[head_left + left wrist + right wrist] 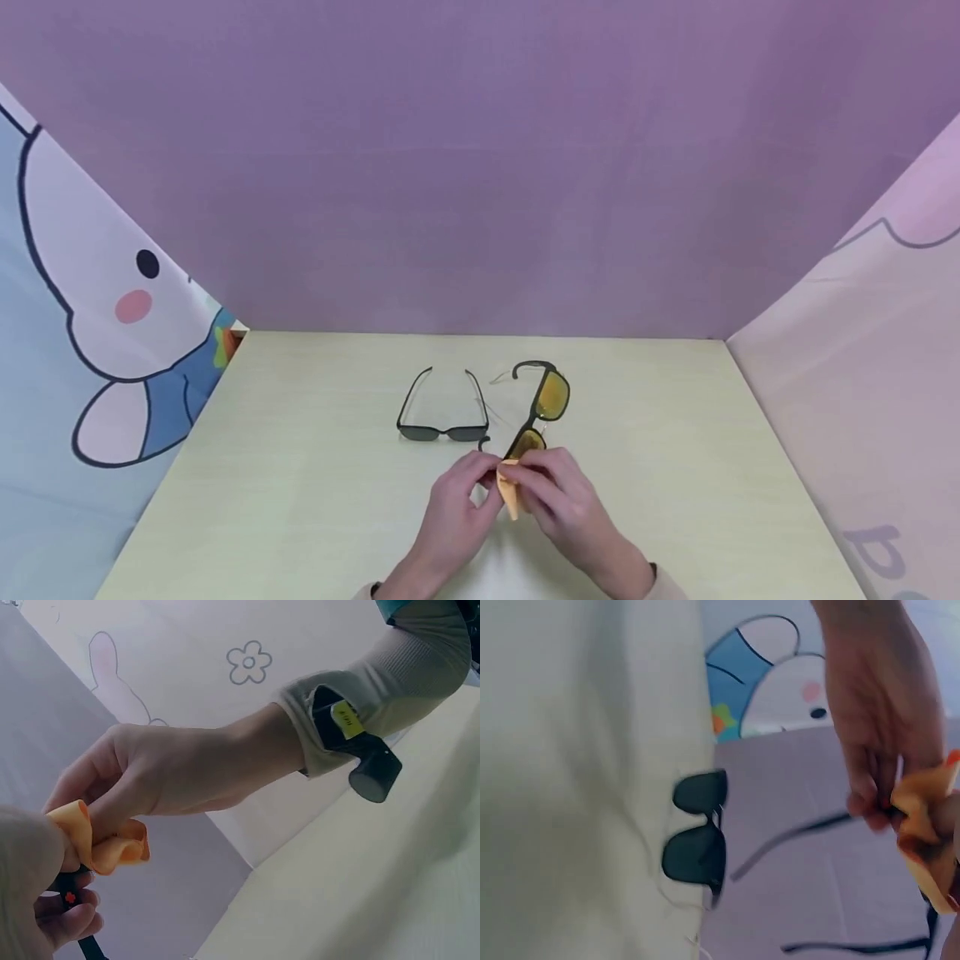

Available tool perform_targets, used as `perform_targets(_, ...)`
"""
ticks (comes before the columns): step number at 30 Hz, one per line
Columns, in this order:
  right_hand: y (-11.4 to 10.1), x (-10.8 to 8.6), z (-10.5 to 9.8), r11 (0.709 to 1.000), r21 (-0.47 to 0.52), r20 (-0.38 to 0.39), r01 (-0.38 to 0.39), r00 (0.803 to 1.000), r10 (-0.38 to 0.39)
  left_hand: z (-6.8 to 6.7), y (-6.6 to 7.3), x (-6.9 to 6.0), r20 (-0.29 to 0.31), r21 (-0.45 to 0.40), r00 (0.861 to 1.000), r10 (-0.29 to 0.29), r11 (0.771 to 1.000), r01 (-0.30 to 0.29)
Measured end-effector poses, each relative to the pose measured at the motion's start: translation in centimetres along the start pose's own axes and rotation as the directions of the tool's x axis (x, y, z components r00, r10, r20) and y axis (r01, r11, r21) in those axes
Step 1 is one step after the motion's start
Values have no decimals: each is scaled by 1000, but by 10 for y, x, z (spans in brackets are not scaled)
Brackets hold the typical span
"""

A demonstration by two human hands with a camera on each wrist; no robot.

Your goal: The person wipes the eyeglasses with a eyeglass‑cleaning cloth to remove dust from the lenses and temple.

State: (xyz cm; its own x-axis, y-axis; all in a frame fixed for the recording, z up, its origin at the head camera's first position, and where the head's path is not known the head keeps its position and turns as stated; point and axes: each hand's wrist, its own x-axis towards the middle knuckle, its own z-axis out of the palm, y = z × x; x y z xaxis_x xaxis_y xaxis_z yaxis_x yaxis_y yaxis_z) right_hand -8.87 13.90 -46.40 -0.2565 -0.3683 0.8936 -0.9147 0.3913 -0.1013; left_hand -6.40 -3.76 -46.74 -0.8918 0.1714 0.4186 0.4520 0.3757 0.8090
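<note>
My left hand point(457, 512) holds the near end of a pair of black-framed sunglasses with yellow lenses point(552, 395). In the left wrist view, its fingers curl round the black frame, beside a small red mark. My right hand point(566, 504) pinches an orange cloth point(510, 493) against that same end of the glasses. The cloth point(120, 851) is folded and bunched between both hands, hiding part of the frame. The glasses are tilted, their far lens pointing away to the right. Both temples point(802, 834) stand unfolded in the right wrist view.
Dark-lensed sunglasses point(443, 433) stand with temples unfolded on the pale table point(300, 500), just left of the held pair. A purple cloth wall point(480, 208) rises at the back. Printed fabric walls point(135, 350) flank both sides.
</note>
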Motion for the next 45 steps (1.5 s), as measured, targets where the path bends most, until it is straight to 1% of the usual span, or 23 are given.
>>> perform_targets(2, 4, 2, -3, 999, -10, -27, -50, 998, 49, -1, 1, 0, 6, -7, 1000, -5, 1000, 5)
perform_targets(5, 10, 5, -9, 987, -27, -63, -160, 985, 158, -1, 2, 0, 11, -23, 1000, -30, 999, 30)
perform_targets(6, 11, 6, -10, 983, -31, -72, -183, 981, 181, -2, 3, 0, 13, -28, 999, -37, 999, 37)
perform_targets(7, 11, 6, -10, 981, -41, -75, -191, 979, 188, -2, 3, -1, 17, -29, 999, -47, 998, 47)
perform_targets(9, 8, 5, -9, 985, -45, -65, -168, 984, 165, -3, 3, -1, 23, -33, 999, -47, 998, 48)
perform_targets(11, 3, 4, -6, 995, -42, -38, -89, 995, 87, -3, 3, -2, 23, -25, 999, -38, 999, 39)
perform_targets(13, -3, 3, -2, 999, -29, -4, -25, 1000, 25, -4, 3, -2, 17, -17, 1000, -24, 1000, 24)
perform_targets(15, -5, 2, -1, 1000, -14, 20, -4, 1000, 5, -4, 2, -3, 13, -9, 1000, -10, 1000, 10)
perform_targets(16, -5, 3, -1, 1000, -15, 22, -11, 1000, 11, -4, 2, -3, 12, -7, 1000, -10, 1000, 10)
perform_targets(18, -3, 5, -3, 998, -23, 9, -61, 998, 61, -4, 3, -3, 13, -14, 1000, -17, 1000, 17)
perform_targets(21, 3, 7, -7, 988, -32, -31, -148, 989, 147, -5, 3, -4, 15, -21, 999, -31, 999, 32)
perform_targets(23, 5, 7, -8, 983, -35, -53, -181, 982, 179, -5, 3, -4, 15, -21, 999, -34, 999, 34)
perform_targets(24, 4, 7, -6, 983, -37, -56, -180, 983, 177, -5, 3, -4, 15, -18, 999, -30, 999, 30)
perform_targets(25, 3, 6, -5, 986, -41, -49, -161, 986, 159, -6, 3, -4, 15, -16, 1000, -24, 1000, 24)
perform_targets(28, -5, 1, 3, 995, -46, -2, -88, 996, 88, -7, 1, -3, 7, -2, 1000, -9, 1000, 9)
perform_targets(31, -9, -1, 6, 998, -41, 28, -51, 998, 52, -8, 0, -3, 4, 2, 1000, -3, 1000, 3)
perform_targets(34, -5, 2, 4, 994, -37, -5, -106, 994, 105, -8, 0, -2, 3, 2, 1000, 8, 1000, -8)
perform_targets(38, 6, 9, -2, 979, -41, -68, -198, 979, 195, -7, 1, -3, -7, -13, 1000, 16, 1000, -16)
perform_targets(39, 6, 10, -3, 978, -42, -76, -206, 976, 203, -7, 1, -3, -6, -15, 1000, 13, 1000, -13)
perform_targets(41, 6, 10, -3, 982, -48, -72, -183, 981, 179, -7, 2, -3, -1, -19, 1000, 10, 1000, -10)
perform_targets(43, 2, 8, -1, 992, -47, -36, -117, 993, 115, -7, 1, -3, 3, -12, 1000, 7, 1000, -7)
perform_targets(45, -3, 5, 2, 998, -43, 2, -49, 999, 50, -7, 1, -3, 5, -6, 1000, 1, 1000, -1)
